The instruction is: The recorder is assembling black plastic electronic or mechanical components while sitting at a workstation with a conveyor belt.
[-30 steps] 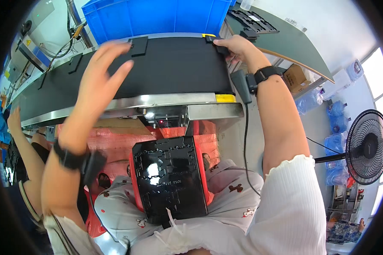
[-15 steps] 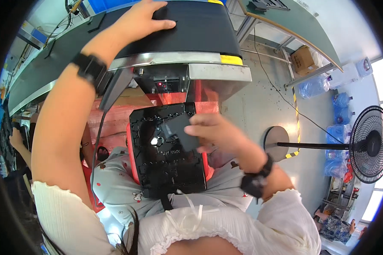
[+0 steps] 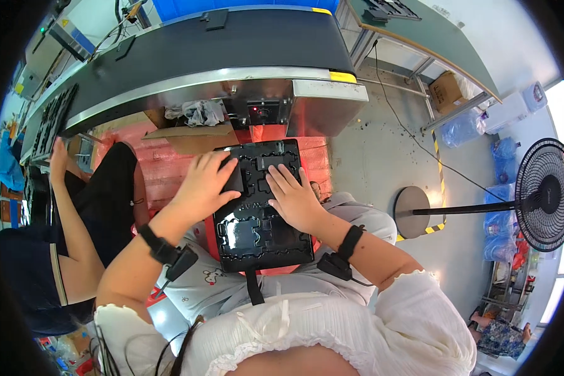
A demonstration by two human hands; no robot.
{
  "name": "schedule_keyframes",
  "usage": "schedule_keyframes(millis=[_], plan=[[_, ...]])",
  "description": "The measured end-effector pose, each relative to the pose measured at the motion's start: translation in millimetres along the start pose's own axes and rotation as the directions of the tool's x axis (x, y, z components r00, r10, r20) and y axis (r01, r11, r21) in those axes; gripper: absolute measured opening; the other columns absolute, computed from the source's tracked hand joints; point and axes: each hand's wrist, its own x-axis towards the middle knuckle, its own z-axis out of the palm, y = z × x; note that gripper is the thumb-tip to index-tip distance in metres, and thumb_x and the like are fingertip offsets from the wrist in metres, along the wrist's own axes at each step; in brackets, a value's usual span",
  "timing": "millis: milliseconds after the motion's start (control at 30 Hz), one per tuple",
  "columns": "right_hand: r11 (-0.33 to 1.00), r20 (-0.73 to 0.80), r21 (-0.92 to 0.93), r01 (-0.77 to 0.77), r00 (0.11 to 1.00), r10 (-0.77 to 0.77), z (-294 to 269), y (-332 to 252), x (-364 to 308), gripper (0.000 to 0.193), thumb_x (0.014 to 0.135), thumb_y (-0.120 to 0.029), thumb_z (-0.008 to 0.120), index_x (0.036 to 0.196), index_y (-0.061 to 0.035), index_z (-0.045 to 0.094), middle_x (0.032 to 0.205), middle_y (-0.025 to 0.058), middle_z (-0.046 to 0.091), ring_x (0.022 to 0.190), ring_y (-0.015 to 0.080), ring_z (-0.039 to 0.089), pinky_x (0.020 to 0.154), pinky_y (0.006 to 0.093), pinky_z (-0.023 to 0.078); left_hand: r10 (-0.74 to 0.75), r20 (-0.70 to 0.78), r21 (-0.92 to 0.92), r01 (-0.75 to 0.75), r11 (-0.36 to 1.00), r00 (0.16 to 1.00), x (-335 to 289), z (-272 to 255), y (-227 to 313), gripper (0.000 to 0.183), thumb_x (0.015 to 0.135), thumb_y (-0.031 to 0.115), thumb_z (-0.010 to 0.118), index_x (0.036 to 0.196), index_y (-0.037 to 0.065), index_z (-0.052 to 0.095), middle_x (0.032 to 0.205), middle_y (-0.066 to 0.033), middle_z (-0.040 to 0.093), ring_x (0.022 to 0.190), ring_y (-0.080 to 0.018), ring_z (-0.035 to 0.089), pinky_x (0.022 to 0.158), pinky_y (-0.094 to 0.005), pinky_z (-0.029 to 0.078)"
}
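Observation:
A black moulded plastic tray (image 3: 285, 250) with shaped recesses rests over my lap. At its far left corner, my left hand (image 3: 200, 188) has a flat black piece (image 3: 234, 180) between thumb and fingers; its underside is hidden. My right hand (image 3: 294, 199) lies on the tray with fingers stretched out. Its fingertips touch near a small dark flat piece (image 3: 271, 163) that sits in a far recess. Beneath the tray, a red edge (image 3: 212, 241) shows along the left side.
Ahead runs a black conveyor belt (image 3: 269, 44) carrying flat dark pieces (image 3: 217, 19). Below it stands an open cardboard box (image 3: 197, 139). A co-worker's arm (image 3: 75, 232) is at the left, near another black tray (image 3: 53, 122). A black fan (image 3: 548, 194) stands right.
My left hand has come back from the belt to the tray and now has a flat black piece. My right hand, earlier holding a dark flat piece, now lies spread on the tray.

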Motion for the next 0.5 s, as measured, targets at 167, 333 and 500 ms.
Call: schedule_keyframes(millis=[167, 333, 500], plan=[[0.963, 0.247, -0.251, -0.096, 0.956, 0.16, 7.0, -13.7, 0.0, 0.059, 0.094, -0.034, 0.056, 0.14, 0.0023, 0.046, 0.147, 0.0183, 0.043, 0.138, 0.0316, 0.039, 0.106, 0.0611, 0.033, -0.038, 0.006, 0.023, 0.038, 0.999, 0.999, -11.6, 56.9, -9.0, 0.064, 0.08, 0.029, 0.075, 0.134, 0.002, 0.052, 0.144, -0.0193, 0.042, 0.135, -0.037, 0.039, 0.111, -0.0515, 0.031], [0.954, 0.328, 0.274, -0.123, 0.944, 0.028, -62.1, 7.6, 38.4, 0.055, 0.095, -0.032, 0.058, 0.14, -0.0006, 0.048, 0.137, 0.0181, 0.054, 0.125, 0.0303, 0.054, 0.102, 0.0477, 0.043, 0.002, 0.037, 0.046, -0.004, 0.999, 0.999, -21.2, 76.7, -17.6, 0.056, 0.092, 0.025, 0.062, 0.141, 0.002, 0.046, 0.155, -0.0204, 0.031, 0.144, -0.0354, 0.03, 0.118, -0.0523, 0.022], [0.867, -0.016, 0.495, 0.059, 0.998, -0.059, -182.5, 66.9, 117.6, 0.045, 0.091, -0.024, 0.065, 0.133, -0.0077, 0.058, 0.112, 0.0164, 0.069, 0.105, 0.0297, 0.066, 0.094, 0.0381, 0.051, -0.021, -0.008, 0.005, 0.021, 1.0, 1.0, -25.5, 87.5, -13.6, 0.058, 0.095, 0.022, 0.057, 0.146, 0.001, 0.038, 0.157, -0.0209, 0.026, 0.146, -0.036, 0.026, 0.118, -0.051, 0.021]])
